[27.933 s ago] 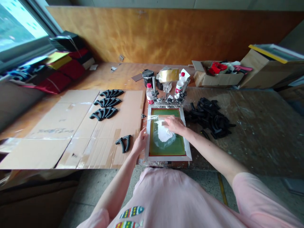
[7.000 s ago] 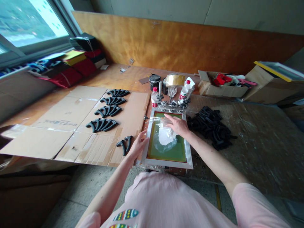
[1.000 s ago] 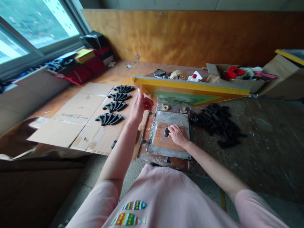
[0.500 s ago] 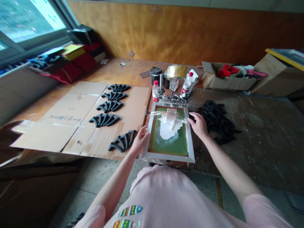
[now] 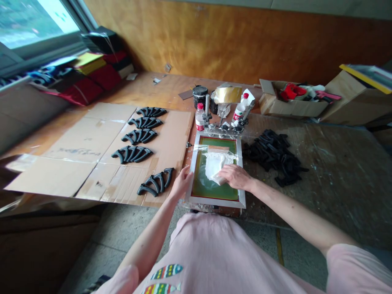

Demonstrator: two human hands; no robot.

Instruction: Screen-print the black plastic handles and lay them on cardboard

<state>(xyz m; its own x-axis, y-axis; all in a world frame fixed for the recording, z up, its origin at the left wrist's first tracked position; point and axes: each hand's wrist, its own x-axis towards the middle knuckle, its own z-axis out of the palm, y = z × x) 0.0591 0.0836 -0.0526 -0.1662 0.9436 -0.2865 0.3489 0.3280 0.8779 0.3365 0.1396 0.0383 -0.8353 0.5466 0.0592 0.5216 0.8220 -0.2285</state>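
Note:
A screen-printing frame [image 5: 241, 195] with a green mesh lies in front of me at the table edge. My left hand [image 5: 183, 182] is at its left rail, fingers curled against the edge. My right hand [image 5: 235, 177] reaches over the mesh from the right. Its fingers are closed on the near end of a white-smeared flat piece [image 5: 213, 166]; the fingers partly hide what it is. A wooden strip [image 5: 218, 149] shows at the far end of the white smear. Metal hinge clamps [image 5: 225, 127] hold the frame's far side.
Rows of black curved parts [image 5: 132, 154] lie on flattened cardboard [image 5: 73, 149] at left. More black parts [image 5: 272, 153] are heaped at right. Behind the clamps stand red-capped bottles [image 5: 199, 116], a black tub [image 5: 200, 96] and a tape roll [image 5: 227, 94]. An open carton [image 5: 290, 108] sits at back right.
My right hand has left the frame's right rail and come inward over the mesh, closing on the white-smeared piece. The frame's right side looks lower. My left hand stays by the left rail.

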